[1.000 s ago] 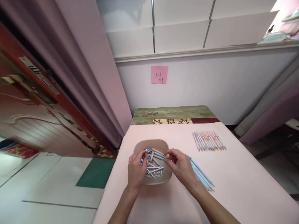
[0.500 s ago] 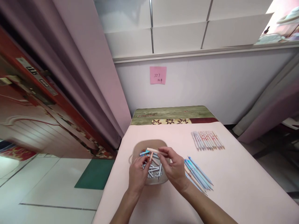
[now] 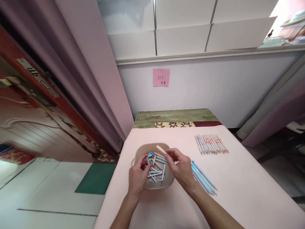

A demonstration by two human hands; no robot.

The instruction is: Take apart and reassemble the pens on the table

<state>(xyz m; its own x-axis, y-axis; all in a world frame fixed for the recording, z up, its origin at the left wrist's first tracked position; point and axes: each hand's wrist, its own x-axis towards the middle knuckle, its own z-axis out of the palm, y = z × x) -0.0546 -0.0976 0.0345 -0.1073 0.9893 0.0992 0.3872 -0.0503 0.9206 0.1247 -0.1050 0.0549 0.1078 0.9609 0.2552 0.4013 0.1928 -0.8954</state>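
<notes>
My right hand (image 3: 179, 167) pinches a cream pen barrel (image 3: 161, 149) over the far right side of a beige basket (image 3: 143, 149). Over the basket's left side, the fingers of my left hand (image 3: 137, 179) are closed around a small orange-brown pen part (image 3: 147, 158), partly hidden by the fingertips. Inside the basket lie thin white tubes (image 3: 155, 174), grey-blue barrels (image 3: 161, 159), and small blue and brown pieces (image 3: 151, 155). To the right of my right hand, several blue pens (image 3: 203, 178) lie side by side, partly covered by my wrist.
A row of pale pens with red and grey markings (image 3: 211, 144) lies at the table's far right. The pale pink cloth (image 3: 238, 190) covers most of the table (image 3: 171, 114). A wall with a pink note (image 3: 161, 77) stands behind; a red door (image 3: 47, 127) is at left.
The cream barrel has tilted, its free end now pointing up and left. My left hand has shifted slightly left, and the light blue piece near its fingers no longer sticks out.
</notes>
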